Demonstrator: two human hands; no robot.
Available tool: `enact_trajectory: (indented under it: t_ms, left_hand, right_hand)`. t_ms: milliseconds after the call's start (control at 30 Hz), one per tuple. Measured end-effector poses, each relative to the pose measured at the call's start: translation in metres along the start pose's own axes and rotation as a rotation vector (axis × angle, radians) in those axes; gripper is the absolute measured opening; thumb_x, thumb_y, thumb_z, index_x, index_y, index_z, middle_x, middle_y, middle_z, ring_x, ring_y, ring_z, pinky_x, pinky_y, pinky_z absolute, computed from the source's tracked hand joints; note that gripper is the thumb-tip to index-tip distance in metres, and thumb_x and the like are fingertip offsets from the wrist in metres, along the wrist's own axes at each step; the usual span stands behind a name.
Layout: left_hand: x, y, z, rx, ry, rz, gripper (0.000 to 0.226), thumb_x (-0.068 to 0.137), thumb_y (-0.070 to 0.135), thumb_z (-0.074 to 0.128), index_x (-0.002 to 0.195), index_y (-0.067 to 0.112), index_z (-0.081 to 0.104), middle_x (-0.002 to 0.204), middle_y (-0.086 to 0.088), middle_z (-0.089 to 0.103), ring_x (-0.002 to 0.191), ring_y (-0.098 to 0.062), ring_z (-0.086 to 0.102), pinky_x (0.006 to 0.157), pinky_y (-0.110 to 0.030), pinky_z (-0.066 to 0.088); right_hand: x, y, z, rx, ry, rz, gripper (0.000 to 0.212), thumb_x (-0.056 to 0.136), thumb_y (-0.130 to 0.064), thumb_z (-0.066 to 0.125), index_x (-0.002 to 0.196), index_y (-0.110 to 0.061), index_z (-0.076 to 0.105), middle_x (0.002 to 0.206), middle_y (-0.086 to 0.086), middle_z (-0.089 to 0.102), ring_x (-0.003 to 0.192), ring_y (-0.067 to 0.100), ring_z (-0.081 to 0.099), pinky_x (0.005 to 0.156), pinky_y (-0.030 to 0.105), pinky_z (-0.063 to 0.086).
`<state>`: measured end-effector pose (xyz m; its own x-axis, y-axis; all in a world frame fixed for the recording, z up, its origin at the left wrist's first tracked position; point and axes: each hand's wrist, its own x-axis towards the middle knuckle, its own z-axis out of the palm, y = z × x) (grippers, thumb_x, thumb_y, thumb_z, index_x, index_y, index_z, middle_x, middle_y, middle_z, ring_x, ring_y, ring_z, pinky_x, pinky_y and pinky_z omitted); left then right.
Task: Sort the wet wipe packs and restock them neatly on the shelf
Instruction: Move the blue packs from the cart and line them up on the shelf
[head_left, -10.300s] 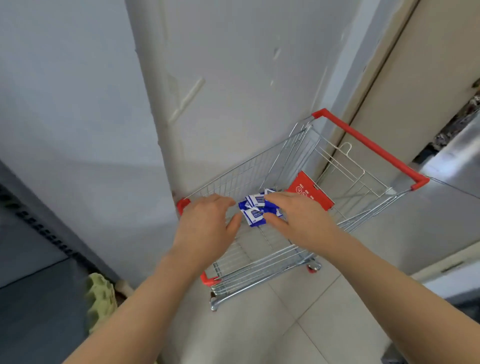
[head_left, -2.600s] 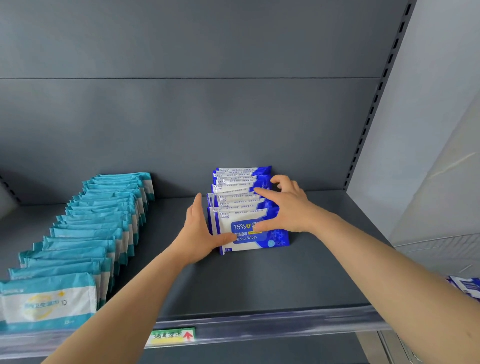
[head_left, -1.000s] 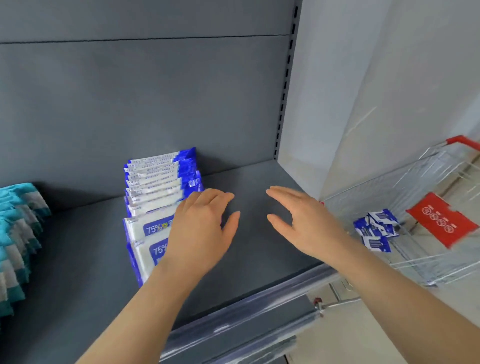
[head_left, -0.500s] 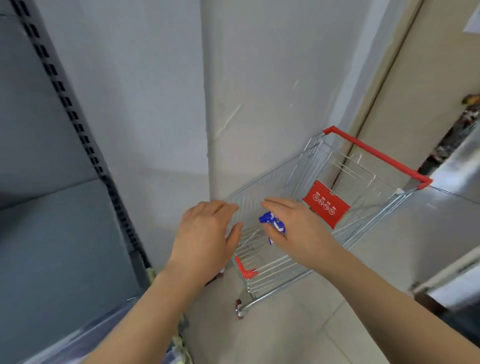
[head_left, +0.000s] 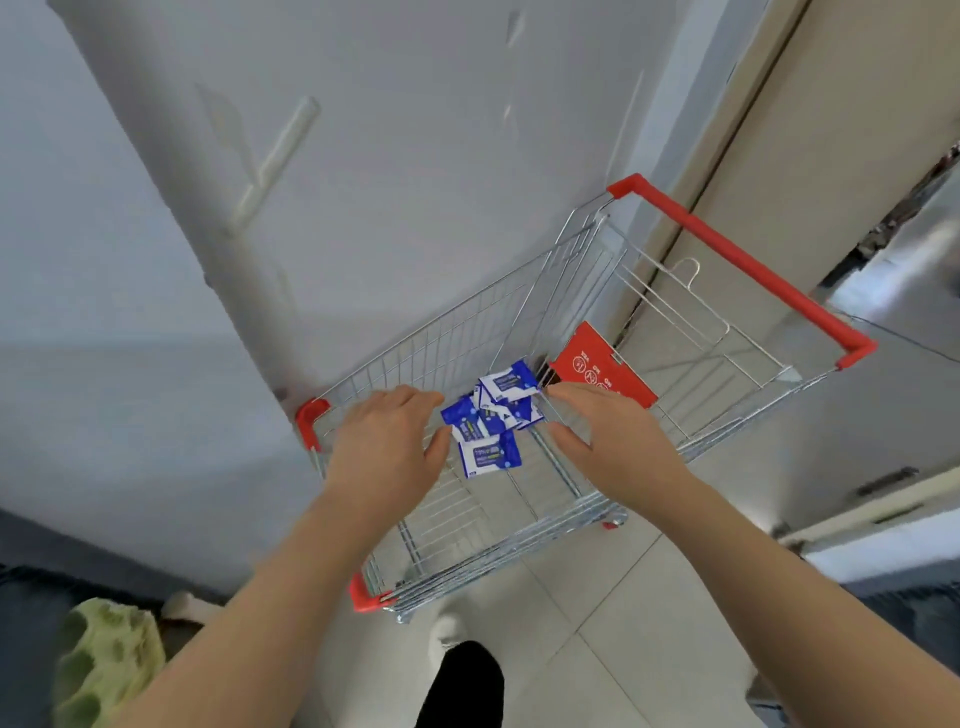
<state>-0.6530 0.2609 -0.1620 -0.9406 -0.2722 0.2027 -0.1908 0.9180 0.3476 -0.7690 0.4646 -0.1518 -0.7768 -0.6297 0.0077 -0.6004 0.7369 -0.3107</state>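
Several blue and white wet wipe packs (head_left: 491, 426) lie in a loose heap on the wire floor of a small shopping cart (head_left: 524, 540). My left hand (head_left: 387, 449) hovers just left of the heap with fingers spread and relaxed, holding nothing. On the heap's right side my right hand (head_left: 608, 439) reaches in, fingers extended toward the packs, thumb apart, gripping nothing. The shelf is out of view.
The cart has a red handle bar (head_left: 737, 260), red corner bumpers and a red tag (head_left: 597, 369); it stands on pale floor tiles against a grey-white wall. A beige door is at the right. A green egg tray (head_left: 104, 670) lies at bottom left. My dark trouser leg shows below.
My view has swung from the shelf down over the cart. Both hands have moved from the shelf to either side of the heap of blue packs, now closer than half a second ago.
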Motion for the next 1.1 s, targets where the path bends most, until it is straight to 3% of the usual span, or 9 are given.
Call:
enact_trajectory:
  t_ms: [167,367,533,767,967,1100]
  left_hand:
    - [0.079,-0.022,0.070,-0.058,-0.124,-0.107,0.036,0.095,0.034,0.052,0.127,0.018,0.059,0.120,-0.002,0.063,0.108,-0.022,0.058,0.089,-0.034,0.044]
    - [0.141,-0.059,0.175,-0.113,-0.289,-0.228,0.036,0.094,0.032,0.053,0.127,0.017,0.059,0.123,-0.005,0.062,0.111,-0.027,0.057,0.092,-0.035,0.044]
    - [0.163,-0.090,0.280,-0.218,-0.441,-0.336,0.039,0.093,0.028,0.057,0.130,0.018,0.057,0.128,-0.004,0.059,0.117,-0.026,0.054,0.100,-0.038,0.042]
    - [0.168,-0.126,0.414,-0.170,-0.615,-0.453,0.045,0.092,0.028,0.061,0.135,0.019,0.050,0.138,-0.002,0.050,0.127,-0.023,0.045,0.104,-0.035,0.035]
    - [0.174,-0.128,0.487,-0.062,-0.612,-0.479,0.057,0.074,0.050,0.073,0.121,0.022,0.056,0.119,0.000,0.056,0.109,-0.022,0.051,0.093,-0.037,0.046]
    - [0.171,-0.130,0.500,-0.025,-0.673,-0.465,0.042,0.076,0.053,0.071,0.108,0.026,0.064,0.104,0.002,0.064,0.097,-0.020,0.053,0.082,-0.033,0.042]
  right_hand:
    - [0.079,0.054,0.042,0.066,-0.076,0.090,0.047,0.095,-0.040,0.050,0.140,-0.026,0.047,0.138,-0.002,0.053,0.122,0.016,0.052,0.100,0.028,0.040]
    - [0.153,0.114,0.116,0.148,-0.177,0.123,0.042,0.094,-0.027,0.056,0.134,-0.015,0.053,0.132,0.006,0.059,0.120,0.023,0.054,0.101,0.032,0.039]
    - [0.200,0.162,0.215,0.185,-0.331,0.132,0.041,0.091,-0.026,0.061,0.131,-0.016,0.057,0.133,0.003,0.058,0.122,0.020,0.053,0.104,0.029,0.037]
    - [0.240,0.223,0.330,0.366,-0.394,0.293,0.035,0.087,-0.019,0.069,0.120,-0.010,0.064,0.118,0.009,0.066,0.109,0.024,0.060,0.096,0.039,0.047]
    - [0.250,0.252,0.385,0.468,-0.417,0.328,0.038,0.085,-0.022,0.071,0.122,-0.014,0.064,0.120,0.003,0.066,0.111,0.016,0.061,0.099,0.034,0.047]
    - [0.256,0.256,0.397,0.588,-0.433,0.311,0.033,0.086,-0.017,0.070,0.119,-0.013,0.066,0.118,0.002,0.068,0.110,0.014,0.063,0.098,0.028,0.047]
